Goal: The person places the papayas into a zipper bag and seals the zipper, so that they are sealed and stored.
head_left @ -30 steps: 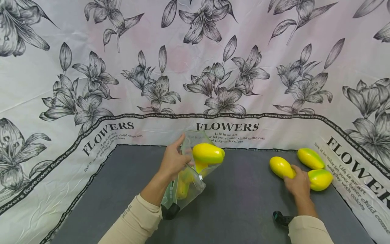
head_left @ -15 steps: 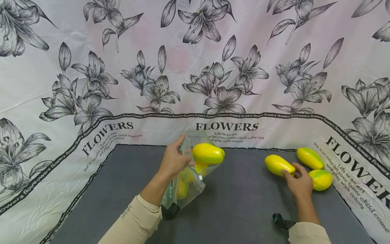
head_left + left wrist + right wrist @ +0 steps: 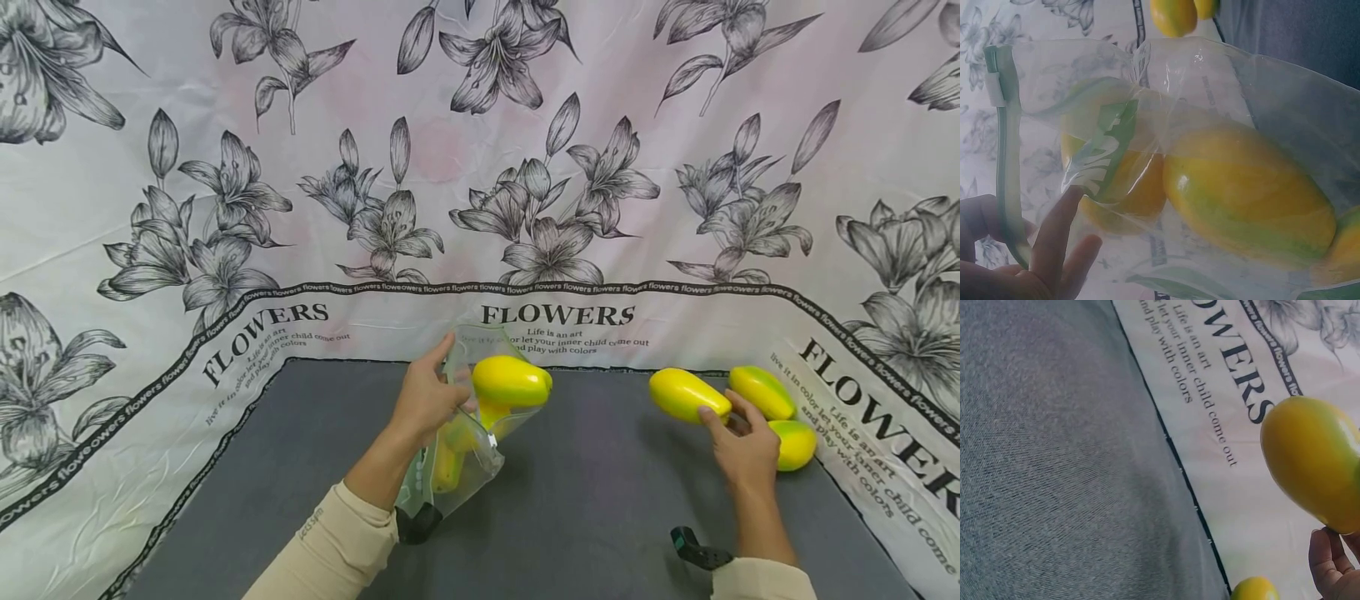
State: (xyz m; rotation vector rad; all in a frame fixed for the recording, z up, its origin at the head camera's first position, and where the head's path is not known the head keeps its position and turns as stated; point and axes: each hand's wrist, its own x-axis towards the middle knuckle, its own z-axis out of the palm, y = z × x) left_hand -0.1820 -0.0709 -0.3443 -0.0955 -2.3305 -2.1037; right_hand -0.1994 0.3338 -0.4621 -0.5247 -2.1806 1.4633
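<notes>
On the left, my left hand [image 3: 427,392] grips the upper edge of a clear plastic zip bag [image 3: 468,479]. A green zip strip with a white slider [image 3: 995,89] runs along that edge in the left wrist view. Several yellow-green papayas are inside; one papaya [image 3: 512,382] lies uppermost near the mouth. Over on the right, my right hand [image 3: 746,450] pinches another papaya [image 3: 686,395] by its narrow end, its round end pointing left. A shadow shows on the table below it. In the right wrist view this papaya [image 3: 1310,459] hangs from the fingertips.
Two more papayas, one farther back [image 3: 761,392] and one nearer [image 3: 797,446], lie at the table's right edge beside my right hand. The grey table [image 3: 585,500] meets a white flower-printed cloth [image 3: 405,317] at the back and sides. Dark wrist devices show below both hands.
The right hand has lifted its papaya and drawn it slightly left and back, away from the two beside it. The left hand and bag hold still.
</notes>
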